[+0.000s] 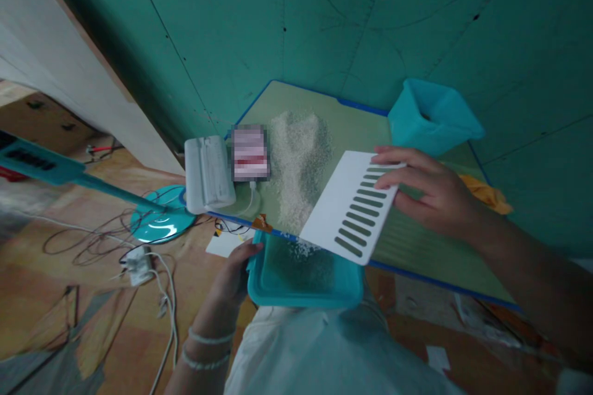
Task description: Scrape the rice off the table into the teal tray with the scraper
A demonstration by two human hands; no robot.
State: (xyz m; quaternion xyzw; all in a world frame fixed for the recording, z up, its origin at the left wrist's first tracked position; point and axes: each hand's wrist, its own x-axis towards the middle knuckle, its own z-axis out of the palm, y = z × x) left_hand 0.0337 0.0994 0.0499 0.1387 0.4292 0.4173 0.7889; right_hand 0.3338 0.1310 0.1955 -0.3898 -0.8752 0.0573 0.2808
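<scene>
My right hand (426, 191) grips a white slotted plastic plate (343, 210) by its upper right edge. The plate slants over the table (361, 117), its lower left corner beside a heap of pale grains (299, 160). Below the table's front edge, my left hand (238, 271) holds a turquoise plastic tub (306, 296) by its left rim. Some grains lie over the edge and inside the tub, which rests close against my lap. The fingers of my left hand are partly hidden behind the rim.
At the table's left stand a white case (209, 174) and a blurred-out device (250, 154) with a white cable. A turquoise bin (433, 117) and an orange cloth (486, 193) are at the right. Cables, a power strip (138, 265) and a turquoise stand base (162, 216) occupy the floor.
</scene>
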